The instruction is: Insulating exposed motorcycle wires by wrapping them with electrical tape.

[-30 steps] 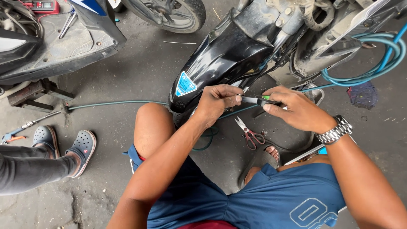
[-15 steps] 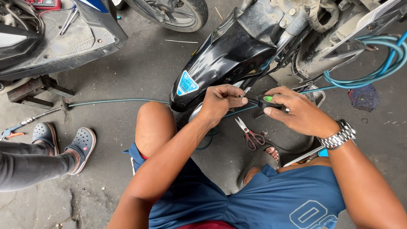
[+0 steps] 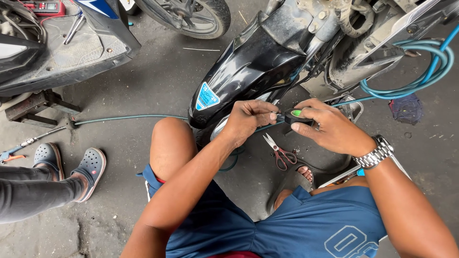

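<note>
Small black tool with green button (image 3: 292,116) pinched in my right hand (image 3: 330,130) grip, left hand (image 3: 248,119) grip pinching its tip beside glossy black scooter fender (image 3: 244,71), red-handled scissors (image 3: 279,152) on floor below.

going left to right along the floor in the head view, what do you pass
grey clogs → left hand → small black tool with green button → right hand → coiled blue hose

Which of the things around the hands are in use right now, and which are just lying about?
In use:
left hand
right hand
small black tool with green button
black fender

Lying about:
scissors on the floor
coiled blue hose
dark rag
red meter
</note>
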